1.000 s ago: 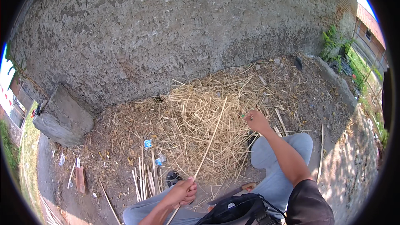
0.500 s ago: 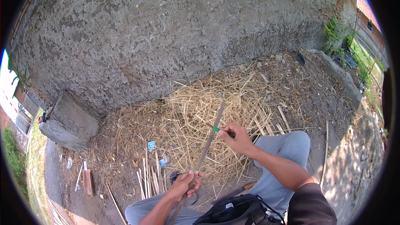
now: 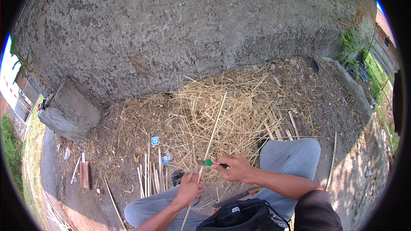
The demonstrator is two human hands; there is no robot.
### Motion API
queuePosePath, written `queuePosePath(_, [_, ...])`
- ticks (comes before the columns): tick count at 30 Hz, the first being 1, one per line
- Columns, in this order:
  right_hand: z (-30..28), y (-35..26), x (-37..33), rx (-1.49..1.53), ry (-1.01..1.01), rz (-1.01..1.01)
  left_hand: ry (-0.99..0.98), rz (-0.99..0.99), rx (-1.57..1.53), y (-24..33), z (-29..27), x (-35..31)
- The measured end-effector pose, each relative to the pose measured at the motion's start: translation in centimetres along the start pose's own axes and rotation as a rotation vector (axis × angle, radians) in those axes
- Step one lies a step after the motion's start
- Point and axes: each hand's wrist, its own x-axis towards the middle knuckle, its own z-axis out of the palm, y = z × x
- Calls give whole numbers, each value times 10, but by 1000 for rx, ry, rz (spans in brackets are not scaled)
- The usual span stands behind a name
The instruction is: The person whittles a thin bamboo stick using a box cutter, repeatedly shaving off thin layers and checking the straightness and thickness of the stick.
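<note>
A long, pale bamboo strip slants from below my left hand up over the heap of shavings. My left hand is closed around its lower part. In my right hand is a knife with a green handle. Its short blade lies against or across the strip, just above the left hand; exact contact is too small to tell. Much of the handle is hidden by the fingers. Under the strip spreads a heap of curly, straw-coloured shavings.
A rough grey wall rises behind the heap. Several cut strips lie by my left knee, near a blue-and-white packet. A concrete block stands at left, a reddish wood piece before it. A black bag rests at my lap.
My right hand with the knife has moved down along the strip toward my left hand. The strip now shows a narrow, pale side instead of its broad, darker face.
</note>
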Motion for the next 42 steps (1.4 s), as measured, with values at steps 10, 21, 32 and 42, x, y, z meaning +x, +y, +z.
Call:
queuePosePath(10, [-87,129,43,-422,323,567,-56,88,288,-38,-13,-28])
queuePosePath(21, [-59,71,42,391,365,407,223,381,467,-30,-29,-7])
queuePosePath(32, [-34,50,29,346,215,287,227,502,592,-26,1,-24])
queuePosePath(42, [0,12,4,110,100,14,166,430,484,-34,-11,-8])
